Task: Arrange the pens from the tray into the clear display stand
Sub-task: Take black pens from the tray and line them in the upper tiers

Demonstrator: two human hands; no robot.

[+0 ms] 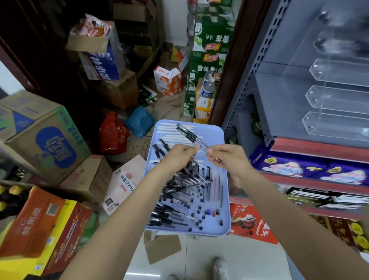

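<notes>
Holding two pens (pixel 189 135) pinched in the right hand (pixel 226 157) — left hand (pixel 180 153) loosely curled, seemingly empty — tips should be aligned before the stand (pixel 335 99) is reached.

the tray (pixel 218 138) is pale lavender-blue. most pens (pixel 177 190) in it are clear with black caps and black grips; the white pens (pixel 170 131) lie pale cream at its far end. one refill (pixel 215 190) shows red, and loose caps include a blue cap (pixel 207 212) and a red cap (pixel 213 213). the stand (pixel 332 97) is colourless and see-through against a grey shelf (pixel 280 42) edged in red. a purple pack (pixel 318 166) bears yellow and pink print. on the floor sit a red bag (pixel 113 134) and a blue bag (pixel 139 121).
</notes>
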